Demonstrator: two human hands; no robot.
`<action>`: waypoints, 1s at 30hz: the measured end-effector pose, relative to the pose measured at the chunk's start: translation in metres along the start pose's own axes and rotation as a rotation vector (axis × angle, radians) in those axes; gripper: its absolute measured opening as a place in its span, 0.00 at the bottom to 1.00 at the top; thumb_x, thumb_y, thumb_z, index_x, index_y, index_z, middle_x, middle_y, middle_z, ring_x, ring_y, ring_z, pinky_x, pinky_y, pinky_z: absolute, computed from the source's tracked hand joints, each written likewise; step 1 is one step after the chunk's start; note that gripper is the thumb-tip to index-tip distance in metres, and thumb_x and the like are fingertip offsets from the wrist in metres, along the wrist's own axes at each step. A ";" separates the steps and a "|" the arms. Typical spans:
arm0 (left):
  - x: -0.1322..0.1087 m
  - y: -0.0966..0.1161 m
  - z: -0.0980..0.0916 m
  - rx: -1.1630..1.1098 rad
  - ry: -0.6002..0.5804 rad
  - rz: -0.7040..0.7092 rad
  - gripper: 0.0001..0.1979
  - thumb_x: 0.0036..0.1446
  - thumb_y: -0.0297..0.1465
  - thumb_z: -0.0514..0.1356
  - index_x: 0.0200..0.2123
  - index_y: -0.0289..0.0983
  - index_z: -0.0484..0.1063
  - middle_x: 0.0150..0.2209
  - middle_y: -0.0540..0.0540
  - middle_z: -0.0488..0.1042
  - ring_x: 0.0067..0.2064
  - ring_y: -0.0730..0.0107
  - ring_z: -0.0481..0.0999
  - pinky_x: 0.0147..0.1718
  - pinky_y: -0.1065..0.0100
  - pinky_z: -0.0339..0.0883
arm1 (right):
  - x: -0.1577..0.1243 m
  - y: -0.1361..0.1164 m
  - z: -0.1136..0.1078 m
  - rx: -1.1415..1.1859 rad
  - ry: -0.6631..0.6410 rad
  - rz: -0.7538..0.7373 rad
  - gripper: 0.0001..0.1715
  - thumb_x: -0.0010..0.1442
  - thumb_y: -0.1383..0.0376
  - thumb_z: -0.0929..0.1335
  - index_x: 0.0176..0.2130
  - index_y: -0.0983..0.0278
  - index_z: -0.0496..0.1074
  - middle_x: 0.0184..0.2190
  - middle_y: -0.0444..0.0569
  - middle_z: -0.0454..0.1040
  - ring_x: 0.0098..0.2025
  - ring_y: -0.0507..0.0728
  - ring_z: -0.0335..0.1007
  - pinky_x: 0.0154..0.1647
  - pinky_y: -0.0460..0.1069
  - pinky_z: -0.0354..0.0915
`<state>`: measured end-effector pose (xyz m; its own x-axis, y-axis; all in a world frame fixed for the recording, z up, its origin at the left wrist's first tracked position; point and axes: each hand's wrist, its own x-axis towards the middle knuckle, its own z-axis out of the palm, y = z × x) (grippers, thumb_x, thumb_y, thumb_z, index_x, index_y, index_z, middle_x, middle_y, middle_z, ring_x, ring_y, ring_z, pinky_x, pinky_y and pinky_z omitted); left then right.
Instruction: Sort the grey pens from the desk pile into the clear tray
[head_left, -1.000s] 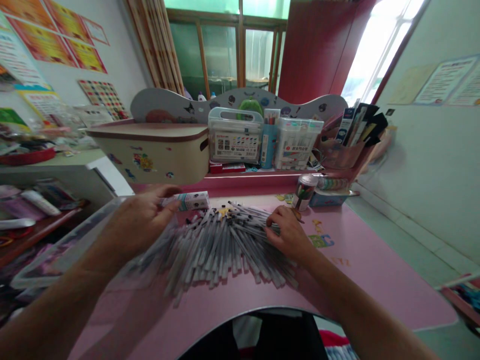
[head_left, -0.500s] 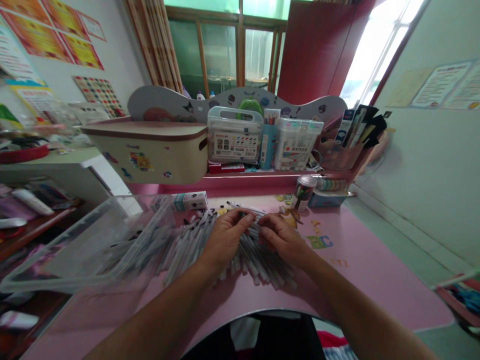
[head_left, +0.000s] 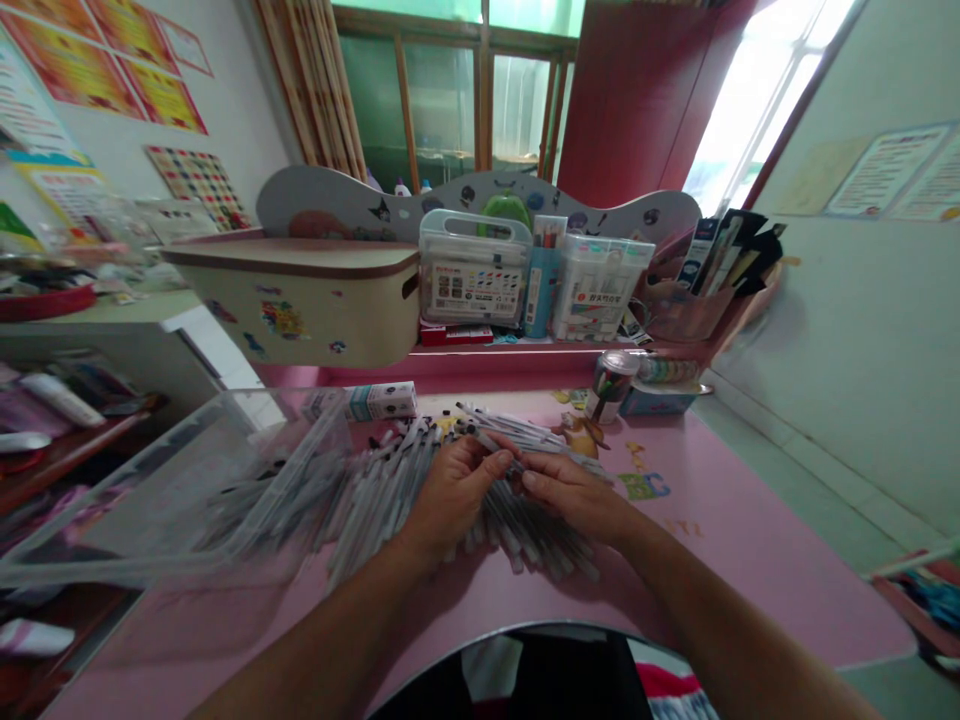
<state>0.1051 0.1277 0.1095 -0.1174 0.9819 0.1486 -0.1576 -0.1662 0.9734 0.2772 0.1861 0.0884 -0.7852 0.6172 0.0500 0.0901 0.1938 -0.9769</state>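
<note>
In the head view, my left hand (head_left: 456,490) and my right hand (head_left: 574,492) meet over the middle of the pink desk. Between their pinched fingertips is a slim pen (head_left: 493,445) with a pale barrel and a dark end. My fingers hide part of it. Loose pale pens (head_left: 386,495) with black ends fan out to the left of my left hand. Another spread of pens (head_left: 544,540) lies under and in front of my right hand. Behind my hands rests a crosswise bunch of pens (head_left: 525,428).
A clear plastic bin (head_left: 135,570) holding pens sits tilted at the left. A small white box (head_left: 380,400) and a jar (head_left: 611,385) stand farther back. On the shelf are a lidded cream box (head_left: 337,320), a marker case (head_left: 476,285) and a pen holder (head_left: 686,310).
My hands have come closer together, and my right fingertips have closed in against the left ones around the pen. More of the crosswise pens show behind my right hand.
</note>
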 end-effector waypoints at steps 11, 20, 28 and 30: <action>0.001 -0.003 -0.007 0.206 -0.015 0.084 0.06 0.57 0.33 0.60 0.33 0.37 0.75 0.32 0.46 0.76 0.38 0.64 0.74 0.44 0.64 0.66 | 0.004 -0.006 0.004 -0.238 0.060 -0.174 0.19 0.68 0.58 0.61 0.51 0.61 0.75 0.40 0.49 0.74 0.45 0.58 0.66 0.52 0.54 0.60; 0.003 0.002 -0.010 0.068 -0.092 0.006 0.08 0.56 0.36 0.62 0.32 0.38 0.75 0.30 0.47 0.75 0.34 0.67 0.73 0.39 0.65 0.68 | 0.003 -0.002 0.009 0.229 -0.064 0.069 0.18 0.64 0.51 0.64 0.36 0.64 0.69 0.19 0.37 0.52 0.19 0.48 0.43 0.17 0.44 0.43; 0.004 0.004 -0.012 0.079 -0.129 0.014 0.07 0.57 0.34 0.61 0.32 0.36 0.75 0.28 0.47 0.75 0.31 0.67 0.74 0.37 0.65 0.69 | 0.004 0.002 0.008 0.255 -0.065 0.035 0.20 0.62 0.49 0.65 0.35 0.64 0.69 0.18 0.37 0.53 0.18 0.48 0.44 0.18 0.45 0.45; 0.003 0.005 -0.012 0.140 -0.139 0.057 0.07 0.58 0.34 0.60 0.32 0.37 0.75 0.27 0.47 0.75 0.32 0.67 0.75 0.38 0.65 0.68 | 0.004 0.000 0.006 0.087 -0.014 -0.030 0.20 0.64 0.50 0.64 0.37 0.64 0.71 0.21 0.40 0.59 0.22 0.50 0.52 0.24 0.46 0.54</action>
<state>0.0923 0.1287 0.1131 0.0159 0.9760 0.2173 -0.0160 -0.2170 0.9760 0.2707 0.1838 0.0874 -0.7953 0.6013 0.0771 0.0135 0.1447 -0.9894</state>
